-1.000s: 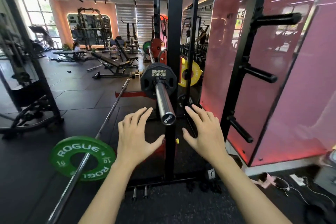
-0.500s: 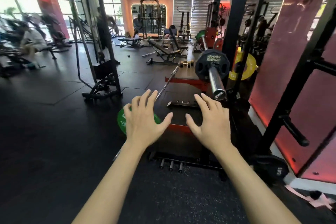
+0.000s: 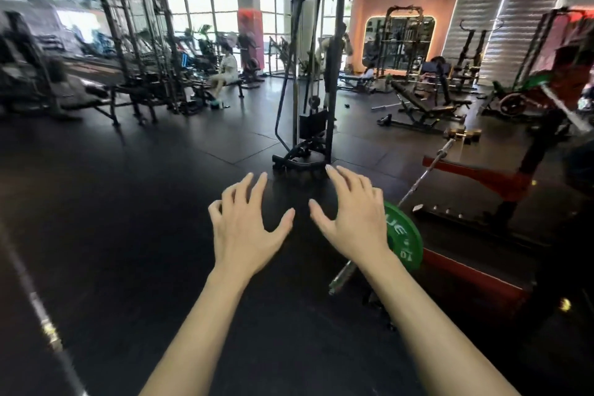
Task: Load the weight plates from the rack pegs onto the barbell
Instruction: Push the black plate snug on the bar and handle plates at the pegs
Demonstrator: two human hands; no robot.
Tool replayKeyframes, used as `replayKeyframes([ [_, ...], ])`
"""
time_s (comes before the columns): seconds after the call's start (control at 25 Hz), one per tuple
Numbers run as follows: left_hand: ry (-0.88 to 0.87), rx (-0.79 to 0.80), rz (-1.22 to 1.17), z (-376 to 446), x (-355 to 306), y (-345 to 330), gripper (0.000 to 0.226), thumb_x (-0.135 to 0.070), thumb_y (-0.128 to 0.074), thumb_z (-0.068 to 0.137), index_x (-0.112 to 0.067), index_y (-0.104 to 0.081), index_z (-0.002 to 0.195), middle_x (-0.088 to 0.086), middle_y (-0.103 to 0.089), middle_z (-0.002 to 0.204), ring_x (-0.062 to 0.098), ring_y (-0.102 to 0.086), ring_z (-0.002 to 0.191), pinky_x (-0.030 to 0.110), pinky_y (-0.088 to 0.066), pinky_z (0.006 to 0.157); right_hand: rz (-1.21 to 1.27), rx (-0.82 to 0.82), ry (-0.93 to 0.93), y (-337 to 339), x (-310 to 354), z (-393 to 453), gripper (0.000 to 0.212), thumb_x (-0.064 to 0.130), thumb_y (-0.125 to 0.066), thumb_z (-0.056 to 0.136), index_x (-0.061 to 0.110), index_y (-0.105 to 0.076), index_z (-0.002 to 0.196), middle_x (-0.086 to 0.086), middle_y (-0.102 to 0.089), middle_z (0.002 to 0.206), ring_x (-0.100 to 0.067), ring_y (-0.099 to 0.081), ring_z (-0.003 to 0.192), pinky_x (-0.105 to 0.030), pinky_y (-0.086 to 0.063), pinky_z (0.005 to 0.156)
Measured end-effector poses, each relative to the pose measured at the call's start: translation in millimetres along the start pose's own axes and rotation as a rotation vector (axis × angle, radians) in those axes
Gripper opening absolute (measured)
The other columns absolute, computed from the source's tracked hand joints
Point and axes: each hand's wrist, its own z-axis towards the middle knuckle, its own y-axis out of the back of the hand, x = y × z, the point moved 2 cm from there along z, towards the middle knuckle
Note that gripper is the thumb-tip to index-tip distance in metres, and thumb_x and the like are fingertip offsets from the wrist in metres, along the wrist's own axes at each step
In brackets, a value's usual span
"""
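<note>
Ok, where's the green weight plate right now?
In the head view, the round green weight plate sits low on the right, on the steel barbell on the floor, partly hidden behind the right hand.

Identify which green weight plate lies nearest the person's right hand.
The green round plate on the floor barbell, beside the right hand; the other green plate sits far off, upper right.

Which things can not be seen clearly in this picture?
- Green plate, head view: the right hand hides its left part, so the lettering is incomplete.
- Barbell: the plate and hand cover its middle.
- Rack pegs: none visible.
- Far right edge: cut off and blurred.
- Left hand: open, empty.
</note>
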Motion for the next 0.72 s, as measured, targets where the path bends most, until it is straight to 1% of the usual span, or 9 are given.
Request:
replayKeyframes([
  [0.12, 0.032, 0.012, -0.014, 27.9, 36.5, -11.0, 0.077, -0.073, -0.034, 0.087, -0.027, -0.036, 0.149, -0.003, -0.036, 0.154, 0.020, -0.035, 0.134, 0.044, -0.030, 0.104, 0.021, 0.004, 0.013, -31.2, 25.0, 30.9, 0.069, 0.060, -0.045, 0.086, 0.022, -0.042, 0.144, 0.002, -0.048, 0.143, -0.022, -0.042, 0.128, -0.041, -0.037, 0.097],
  [0.28, 0.019, 0.018, -0.063, 80.2, 61.5, -55.8, 0.077, -0.073, -0.036, 0.086, -0.027, -0.038, 0.148, -0.002, -0.037, 0.153, 0.022, -0.035, 0.134, 0.045, -0.029, 0.104, 0.028, -0.014, -0.018, -81.4, 20.3, 77.5, 0.069, 0.060, -0.046, 0.086, 0.022, -0.043, 0.143, 0.003, -0.048, 0.143, -0.021, -0.042, 0.128, -0.041, -0.038, 0.097],
  [0.48, -0.016, 0.053, -0.102, 162.8, 76.7, -144.1, 0.077, -0.074, -0.034, 0.086, -0.028, -0.039, 0.147, -0.003, -0.037, 0.153, 0.020, -0.034, 0.134, 0.045, -0.029, 0.105, 0.026, -0.052, -0.059, -159.2, -15.8, 154.3, 0.069, 0.062, -0.044, 0.086, 0.023, -0.043, 0.143, 0.005, -0.048, 0.142, -0.017, -0.042, 0.127, -0.038, -0.037, 0.096],
  [0.6, -0.030, 0.093, -0.125, 234.7, 77.2, -205.4, 0.077, -0.074, -0.032, 0.086, -0.029, -0.038, 0.147, -0.004, -0.036, 0.154, 0.019, -0.033, 0.134, 0.045, -0.029, 0.107, 0.036, -0.050, -0.108, -207.3, -49.2, 221.6, 0.068, 0.062, -0.044, 0.087, 0.023, -0.043, 0.143, 0.006, -0.047, 0.143, -0.017, -0.042, 0.127, -0.036, -0.036, 0.096],
  [0.72, -0.062, 0.074, -0.122, 305.1, 74.4, -252.4, 0.076, -0.074, -0.034, 0.086, -0.029, -0.039, 0.147, -0.005, -0.038, 0.152, 0.019, -0.034, 0.132, 0.045, -0.030, 0.106, 0.023, -0.042, -0.109, -247.4, -79.2, 281.0, 0.068, 0.061, -0.045, 0.088, 0.024, -0.042, 0.144, 0.006, -0.045, 0.144, -0.016, -0.040, 0.128, -0.036, -0.035, 0.098],
])
